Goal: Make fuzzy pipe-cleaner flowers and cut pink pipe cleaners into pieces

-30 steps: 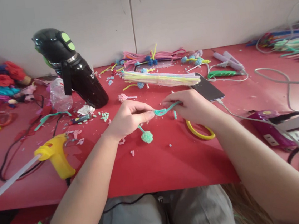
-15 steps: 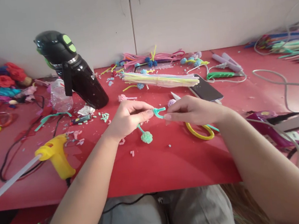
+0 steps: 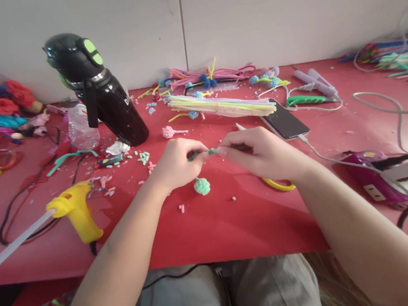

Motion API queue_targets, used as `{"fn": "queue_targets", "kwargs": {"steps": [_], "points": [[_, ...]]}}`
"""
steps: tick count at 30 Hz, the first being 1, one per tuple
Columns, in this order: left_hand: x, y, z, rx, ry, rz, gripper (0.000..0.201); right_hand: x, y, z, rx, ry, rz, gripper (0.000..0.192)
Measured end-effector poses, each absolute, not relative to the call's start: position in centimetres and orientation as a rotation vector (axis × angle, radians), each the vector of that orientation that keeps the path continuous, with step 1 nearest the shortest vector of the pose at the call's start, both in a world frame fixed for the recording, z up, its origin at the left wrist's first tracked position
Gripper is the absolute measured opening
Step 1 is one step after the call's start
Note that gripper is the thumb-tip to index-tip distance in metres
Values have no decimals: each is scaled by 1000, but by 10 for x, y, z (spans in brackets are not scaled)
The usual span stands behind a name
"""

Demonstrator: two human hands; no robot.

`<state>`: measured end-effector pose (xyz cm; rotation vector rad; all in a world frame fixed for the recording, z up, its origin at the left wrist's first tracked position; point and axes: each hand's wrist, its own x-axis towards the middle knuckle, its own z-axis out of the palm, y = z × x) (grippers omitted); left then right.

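Observation:
My left hand (image 3: 178, 165) and my right hand (image 3: 259, 154) meet over the middle of the red table (image 3: 212, 225). Both pinch a short teal pipe cleaner (image 3: 211, 151) between their fingertips. A mint pom-pom (image 3: 202, 186) hangs below my left hand on the same stem and rests on the table. Part of a yellow ring (image 3: 279, 185) shows from under my right wrist.
A yellow glue gun (image 3: 74, 214) lies at the left front. A black bottle (image 3: 99, 93) leans behind it. A bundle of pale straws (image 3: 221, 106), a phone (image 3: 284, 121), loose pipe cleaners (image 3: 210, 77), cables (image 3: 387, 112) and a purple tool (image 3: 372, 180) lie around.
My hands have drawn closer together. The teal pipe cleaner, first stretched between them, is now bent short and pinched at the fingertips. The view shifted slightly.

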<state>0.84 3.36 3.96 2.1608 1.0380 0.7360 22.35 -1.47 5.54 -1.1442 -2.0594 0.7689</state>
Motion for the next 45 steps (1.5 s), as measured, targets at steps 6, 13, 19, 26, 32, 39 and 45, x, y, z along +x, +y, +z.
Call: {"fn": "queue_targets", "kwargs": {"steps": [6,13,19,26,32,39,45], "points": [[5,37,44,1730,966,942,19,220,-18,50,-1106,-2155,846,20],[6,35,48,1455,790,765,12,226,-12,47,-1208,-2135,758,17],[6,32,53,1649,882,508,14,224,-11,50,-1224,-2041,610,18],[8,35,47,1826,1099,666,18,216,-18,45,-1215,-1976,676,16],[11,36,47,1508,967,827,17,216,-21,46,-1172,-1986,823,21],[8,32,52,1468,835,673,15,227,-9,40,-1219,-2030,714,20],[12,26,49,1790,939,431,15,232,2,42,-1079,-2202,594,12]]}}
